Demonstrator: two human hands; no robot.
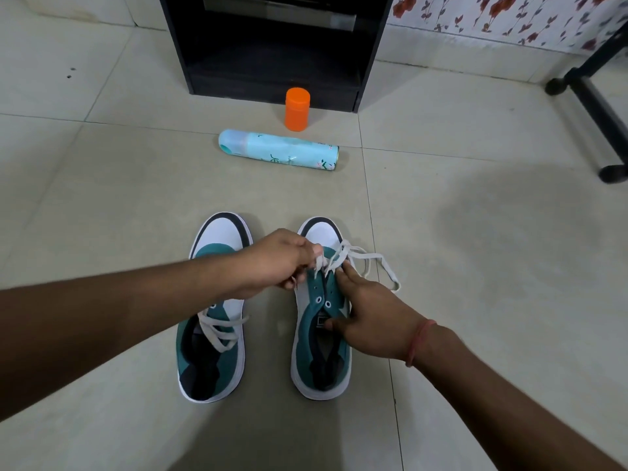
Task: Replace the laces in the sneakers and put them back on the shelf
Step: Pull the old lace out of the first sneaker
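White lace [367, 263] runs through only the front eyelets of the right-hand sneaker [319, 321] at lower centre of the frame, so your left hand [275, 263] has its grip pinched on a lace end near the toe, seemingly to feed or draw it. Your right hand [370, 317] presses its straight fingers on the tongue and side, likely to steady the shoe. Its partner, the left-hand sneaker [212, 321], sits just beside it on the floor [102, 198]. At top centre the shelf [272, 45] waits, a spray can [278, 149] and an orange bottle [297, 108] before it.
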